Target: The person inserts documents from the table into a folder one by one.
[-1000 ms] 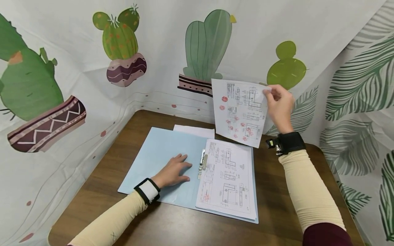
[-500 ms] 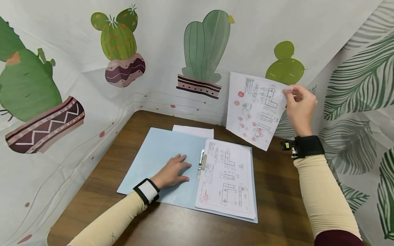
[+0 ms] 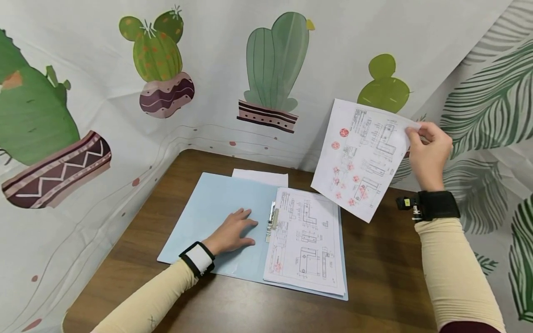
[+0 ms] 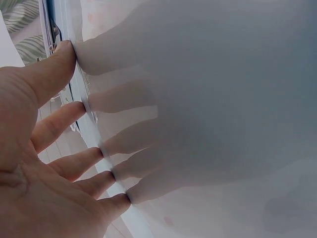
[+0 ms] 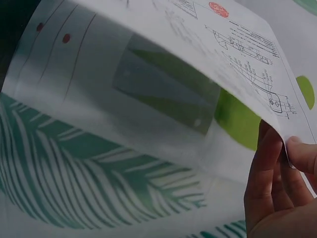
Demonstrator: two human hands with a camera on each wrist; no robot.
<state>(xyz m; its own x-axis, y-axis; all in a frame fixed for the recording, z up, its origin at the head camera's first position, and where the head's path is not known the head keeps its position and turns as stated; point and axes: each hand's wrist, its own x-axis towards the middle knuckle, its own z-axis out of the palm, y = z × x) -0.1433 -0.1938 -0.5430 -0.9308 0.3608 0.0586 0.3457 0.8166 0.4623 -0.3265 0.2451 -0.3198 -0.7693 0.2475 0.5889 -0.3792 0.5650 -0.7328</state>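
Plainly, the head view sets out the whole arrangement. At right of centre, the right hand [image 3: 430,152] holds a loose sheet [image 3: 366,157] by its upper right corner, the grip closed to a thumb-and-finger pinch. The sheet hangs tilted, its lower left part overlapping the far edge of the paper stack [image 3: 306,249] in the picture; whether they touch cannot be told. At lower centre, the left hand [image 3: 231,233] rests on the light blue folder [image 3: 200,217], its grip loose, fingers spread, holding nothing.

Only the left wrist view shows that palm from beneath, five fingertips meeting their own reflections in a glossy surface. The right wrist view adds the thumb on the printed face, fingers behind, and the sheet's thin edge bending near the pinch.

As for materials, the sheet is thin white paper with fine black line drawings and round red stamps. The stack, rectangular and similarly printed, lies on the folder's right half beside a shiny metal clip [image 3: 273,222]. A white paper edge [image 3: 262,175] juts past the folder's far side. The folder looks smooth and stiff, the worktop [image 3: 233,310] brown and wood-grained, and the cactus-printed cloth [image 3: 216,83] behind is softly creased.
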